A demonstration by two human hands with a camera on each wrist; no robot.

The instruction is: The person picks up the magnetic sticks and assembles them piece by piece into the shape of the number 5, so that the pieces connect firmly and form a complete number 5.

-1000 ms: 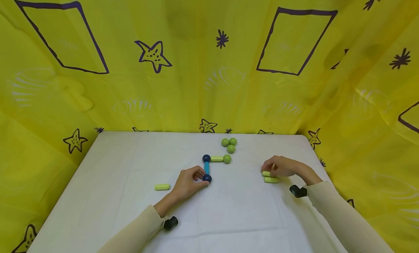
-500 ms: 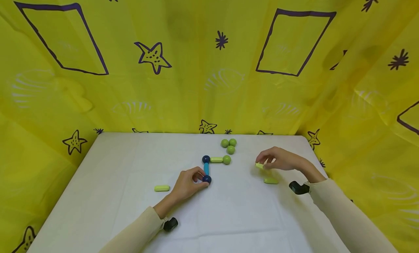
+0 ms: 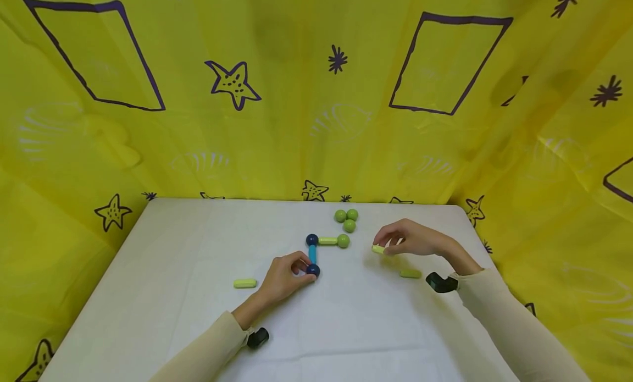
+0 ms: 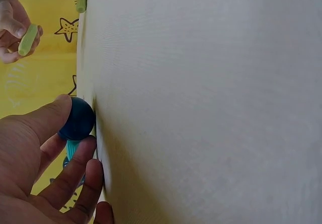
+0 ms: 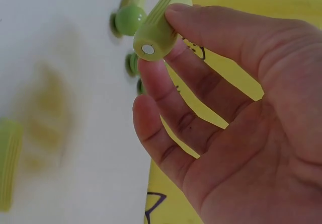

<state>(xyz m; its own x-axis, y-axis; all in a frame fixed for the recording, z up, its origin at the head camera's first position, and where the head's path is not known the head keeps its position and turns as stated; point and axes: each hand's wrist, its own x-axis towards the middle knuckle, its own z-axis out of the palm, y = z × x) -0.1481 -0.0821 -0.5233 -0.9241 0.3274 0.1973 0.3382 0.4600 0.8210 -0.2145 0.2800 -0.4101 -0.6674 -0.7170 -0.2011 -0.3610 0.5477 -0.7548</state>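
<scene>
My left hand [image 3: 284, 276] pinches a dark blue ball [image 3: 313, 270] between thumb and fingers, low at the white tabletop. From that ball a light blue rod [image 3: 312, 254] runs to a second dark blue ball [image 3: 312, 239]. A pale green rod [image 3: 328, 241] joins this one to a green ball [image 3: 343, 241], forming an angled chain. Right of the chain, my right hand [image 3: 410, 238] holds a pale green magnetic rod [image 5: 160, 27] above the table; its end shows a round silvery disc in the right wrist view. Its shadow falls on the cloth below.
Several loose pieces lie on the white table [image 3: 198, 327]: three green balls [image 3: 349, 226] behind the chain, a pale green rod [image 3: 244, 283] at left, another rod [image 3: 410, 273] under the right forearm's side. A yellow patterned curtain [image 3: 287, 140] surrounds the back and sides.
My right hand has lifted one of two pale green rods off the table and carried it left toward the chain. My left hand has stayed on the dark blue ball.
</scene>
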